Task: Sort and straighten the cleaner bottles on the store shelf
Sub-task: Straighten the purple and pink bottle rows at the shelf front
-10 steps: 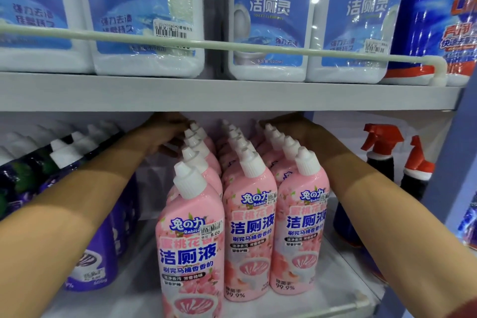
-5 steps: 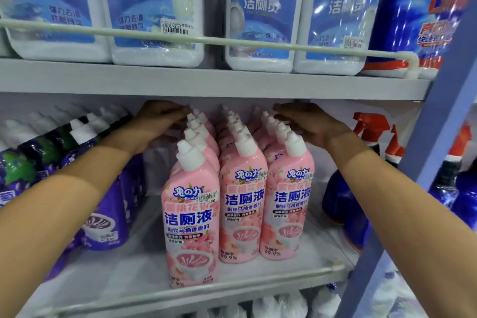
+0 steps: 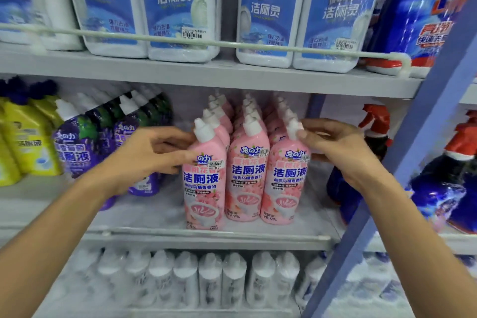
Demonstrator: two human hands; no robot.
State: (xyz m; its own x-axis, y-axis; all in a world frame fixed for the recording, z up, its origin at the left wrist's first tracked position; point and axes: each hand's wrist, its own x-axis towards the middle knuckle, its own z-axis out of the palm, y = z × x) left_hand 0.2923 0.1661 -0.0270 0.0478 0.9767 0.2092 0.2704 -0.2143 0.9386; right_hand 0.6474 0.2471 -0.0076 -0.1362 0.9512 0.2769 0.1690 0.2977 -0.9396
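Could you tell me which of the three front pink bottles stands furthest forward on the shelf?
The left front pink bottle, by the left hand. Its base sits nearer the shelf edge than the middle and right ones.

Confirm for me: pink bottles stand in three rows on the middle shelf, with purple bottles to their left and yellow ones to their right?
Not quite. In the head view the pink bottles stand in three rows with purple bottles to their left, but the yellow ones are further left still; red-capped spray bottles stand to the right.
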